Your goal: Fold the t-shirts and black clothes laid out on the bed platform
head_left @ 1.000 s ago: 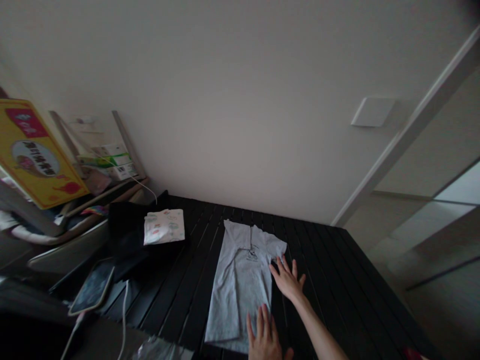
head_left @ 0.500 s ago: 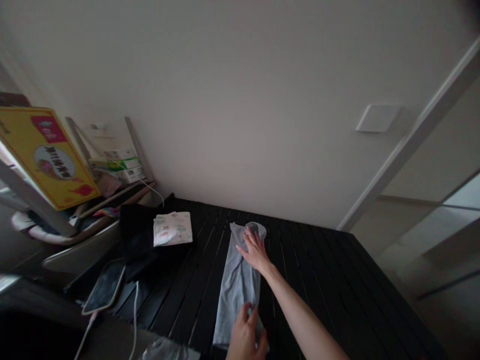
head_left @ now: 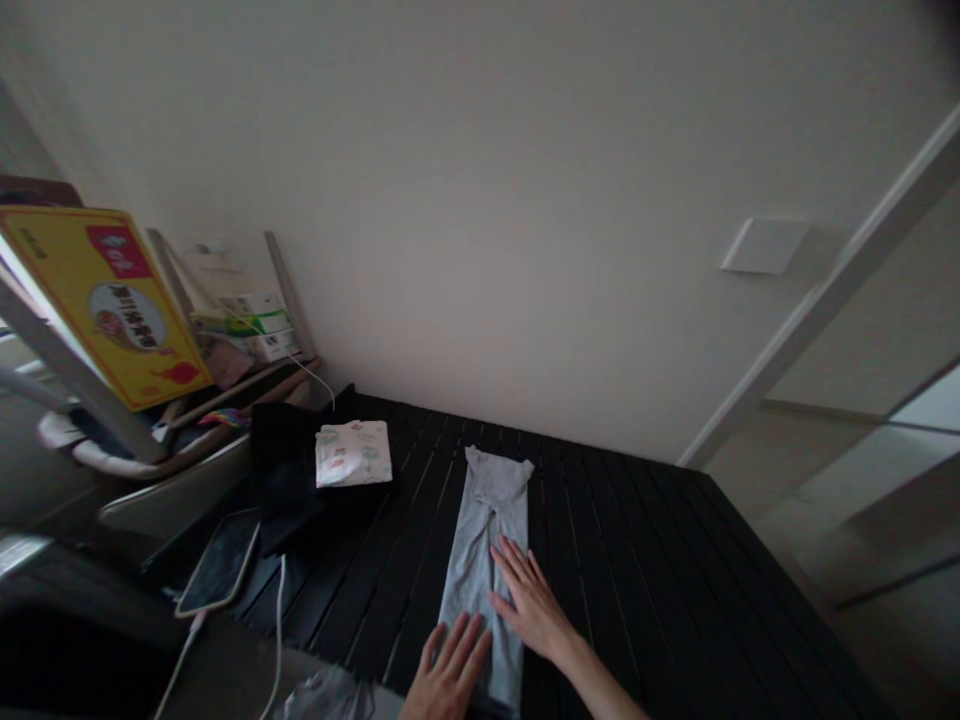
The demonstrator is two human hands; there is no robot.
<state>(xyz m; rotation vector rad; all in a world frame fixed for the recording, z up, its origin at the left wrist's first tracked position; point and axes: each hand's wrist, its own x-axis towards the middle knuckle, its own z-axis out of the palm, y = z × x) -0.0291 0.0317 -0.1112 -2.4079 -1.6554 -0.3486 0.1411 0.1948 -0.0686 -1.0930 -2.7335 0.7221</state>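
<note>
A light grey garment [head_left: 496,490], folded into a long narrow strip, lies flat on the dark slatted surface [head_left: 622,560]. Its far end is turned over into a short flap, with creases running down the middle. My right hand [head_left: 529,605] rests on the strip's right side, fingers stretched out and holding nothing. Nearer to me, my left hand [head_left: 446,670] lies flat over the left edge of the cloth with its fingers apart. The near end of the garment is partly hidden by my hands and cut off by the frame.
To the left, a white printed packet [head_left: 354,455] sits on a black cloth [head_left: 289,490]. A phone [head_left: 219,562] with a cable lies beside it. Crumpled clear plastic [head_left: 326,695] is at the near edge. A yellow box [head_left: 120,310] stands far left; a wall [head_left: 495,240] rises behind.
My right hand has slid from the garment's far end back toward me. My left hand has moved left and its curled fingers have spread flat. The far end now shows uncovered.
</note>
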